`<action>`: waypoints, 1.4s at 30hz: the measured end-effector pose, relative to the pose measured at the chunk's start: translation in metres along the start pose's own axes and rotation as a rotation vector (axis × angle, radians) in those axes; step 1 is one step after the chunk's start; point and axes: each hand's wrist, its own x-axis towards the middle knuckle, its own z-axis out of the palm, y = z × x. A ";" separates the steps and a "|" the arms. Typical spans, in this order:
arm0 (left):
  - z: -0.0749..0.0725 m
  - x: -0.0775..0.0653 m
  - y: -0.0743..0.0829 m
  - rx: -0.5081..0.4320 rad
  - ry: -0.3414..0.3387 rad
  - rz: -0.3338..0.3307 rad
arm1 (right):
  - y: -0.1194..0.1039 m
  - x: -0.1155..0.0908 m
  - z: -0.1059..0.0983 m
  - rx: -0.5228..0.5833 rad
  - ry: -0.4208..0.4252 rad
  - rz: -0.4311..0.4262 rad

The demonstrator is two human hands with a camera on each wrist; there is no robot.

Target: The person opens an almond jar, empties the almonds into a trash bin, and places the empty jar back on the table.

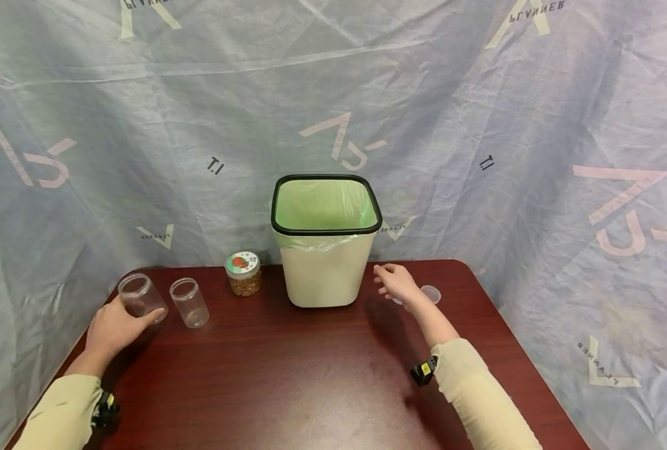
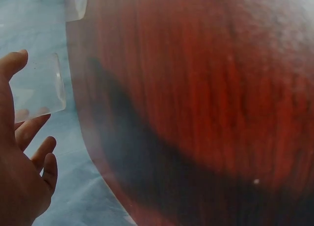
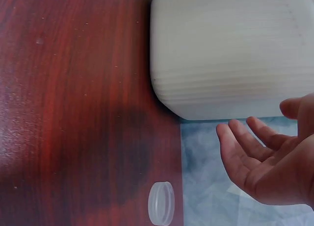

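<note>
At the far left of the table, my left hand (image 1: 114,328) grips a clear plastic jar (image 1: 142,297) with no lid. Thumb and fingers lie on opposite sides of this jar (image 2: 41,84) in the left wrist view. Just right of it stands a second clear, lidless jar (image 1: 189,304). My right hand (image 1: 396,282) hovers with loosely bent fingers and holds nothing. Beneath and beside it lie two clear round lids, one a flat lid (image 1: 431,294), the other mostly covered by the hand. In the right wrist view one lid (image 3: 161,204) lies near the table's back edge.
A cream waste bin (image 1: 324,272) with a black rim and green liner stands at the back middle. Left of it sits a lidded jar (image 1: 244,275) of brown bits with a printed top. Grey printed cloth (image 1: 423,125) hangs around the dark red table (image 1: 310,375).
</note>
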 end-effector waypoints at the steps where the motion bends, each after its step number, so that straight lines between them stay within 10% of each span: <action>1: 0.001 0.000 -0.001 0.000 -0.008 -0.004 | 0.002 0.000 0.001 0.002 -0.006 0.001; 42: 0.024 -0.006 -0.022 -0.073 -0.100 -0.009 | 0.029 -0.010 0.018 -0.011 -0.024 0.007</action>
